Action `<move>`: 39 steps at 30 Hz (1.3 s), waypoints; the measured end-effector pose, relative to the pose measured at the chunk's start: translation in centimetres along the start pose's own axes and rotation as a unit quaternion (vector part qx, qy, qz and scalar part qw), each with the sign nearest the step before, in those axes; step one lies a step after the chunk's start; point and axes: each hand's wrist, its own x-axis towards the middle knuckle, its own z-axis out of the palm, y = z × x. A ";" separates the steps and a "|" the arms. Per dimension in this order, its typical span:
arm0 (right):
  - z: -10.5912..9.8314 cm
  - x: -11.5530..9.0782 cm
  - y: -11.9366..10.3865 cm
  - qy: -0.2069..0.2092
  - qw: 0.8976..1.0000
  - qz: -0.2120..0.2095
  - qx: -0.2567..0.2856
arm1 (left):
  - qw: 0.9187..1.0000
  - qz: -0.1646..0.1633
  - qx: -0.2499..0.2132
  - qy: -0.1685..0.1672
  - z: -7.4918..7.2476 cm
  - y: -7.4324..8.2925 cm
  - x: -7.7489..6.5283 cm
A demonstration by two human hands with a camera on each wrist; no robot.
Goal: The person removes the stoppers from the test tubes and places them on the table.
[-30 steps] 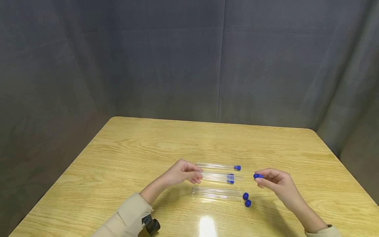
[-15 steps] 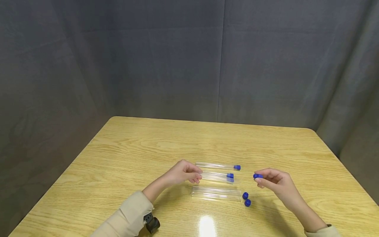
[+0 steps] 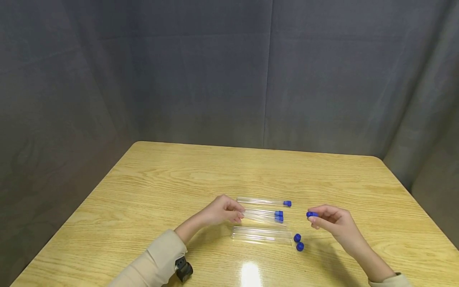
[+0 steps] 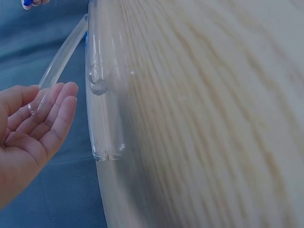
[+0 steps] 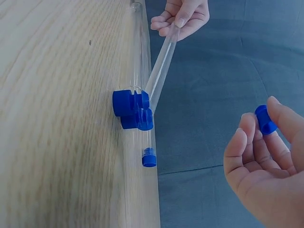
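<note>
My left hand (image 3: 224, 210) pinches a clear test tube (image 4: 59, 59) between thumb and fingers near its rounded end. The tube slants down to the right over the capped tubes, its far end low. My right hand (image 3: 335, 223) holds a blue stopper (image 5: 265, 119) between thumb and fingers, raised off the table. In the head view, a capped tube (image 3: 261, 200) lies at the back. Two blue caps (image 3: 279, 213) sit together in the middle, partly behind the held tube. Uncapped tubes (image 3: 259, 234) lie side by side nearer me.
Two loose blue stoppers (image 3: 299, 242) stand on the wooden table (image 3: 172, 171), right of the uncapped tubes. Grey curtain (image 3: 215, 79) hangs behind and beside the table. A black wrist camera (image 3: 184, 270) sits at the left sleeve.
The held tube's far end has dipped and swung toward me, nearer the uncapped tubes. My left hand has shifted very slightly; my right hand with the stopper stays almost still.
</note>
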 end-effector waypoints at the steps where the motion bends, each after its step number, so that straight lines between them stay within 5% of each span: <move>1: 0.0 0.0 0.0 0.000 1.000 0.001 -0.002 | 1.000 0.000 0.003 0.000 0.0 0.0 0.0; 20: 0.1 0.0 0.1 -0.011 1.000 0.014 -0.014 | 0.999 -0.028 0.028 -0.009 0.2 -0.7 0.3; 39: 0.3 0.0 0.3 -0.013 0.999 0.021 -0.028 | 0.988 -0.007 0.155 -0.023 0.4 -0.5 0.3</move>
